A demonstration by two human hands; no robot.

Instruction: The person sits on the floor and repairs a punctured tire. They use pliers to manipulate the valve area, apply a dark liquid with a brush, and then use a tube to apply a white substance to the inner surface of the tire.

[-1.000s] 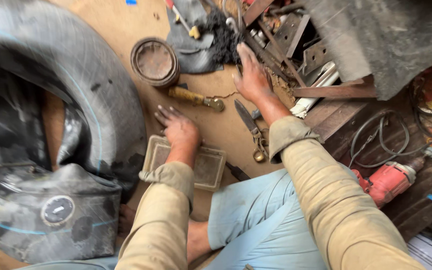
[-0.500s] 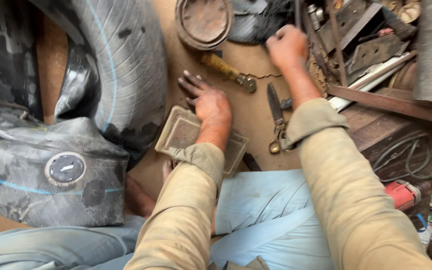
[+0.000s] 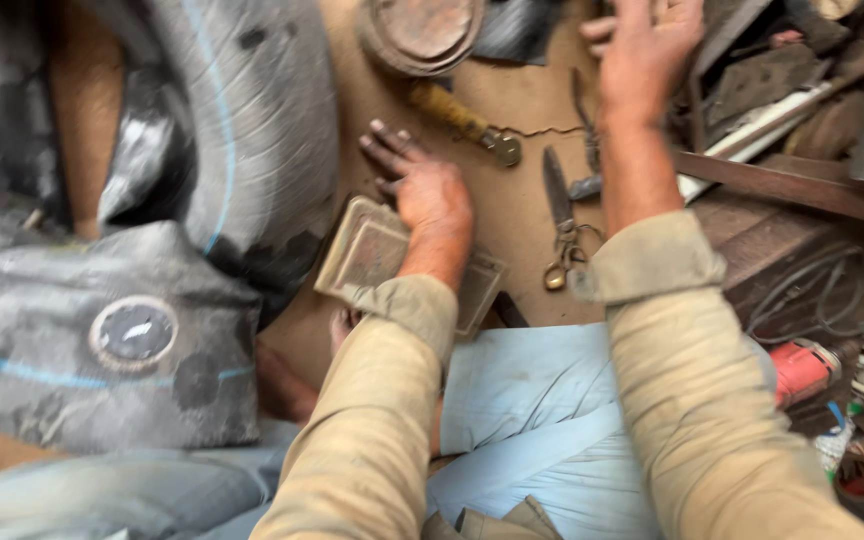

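Your left hand (image 3: 422, 185) lies flat and palm down on the brown floor, fingers spread and pointing away from you, holding nothing. Its wrist crosses over a shallow rectangular tray (image 3: 372, 250), dull grey-brown and grimy, with a raised rim and a stepped inner border. The tray sits tilted on the floor just in front of your knees, its near corner hidden by your tan sleeve.

Your right hand (image 3: 647, 50) reaches far forward to the upper edge of the view, fingers loosely splayed and gripping nothing. It hovers at the edge of a heap of rusty metal scrap (image 3: 782, 80).

Between your two hands lie a pair of dark scissors (image 3: 560, 215) with brass-coloured loops, and a yellow-handled tool (image 3: 457, 115) lying aslant, its metal head towards the scissors. Beyond that tool stands a round, rusty tin (image 3: 422, 30).

To your left a large black rubber inner tube (image 3: 182, 130) with a pale blue stripe and round patches is bunched up. A red power tool (image 3: 802, 365) rests by your right elbow.
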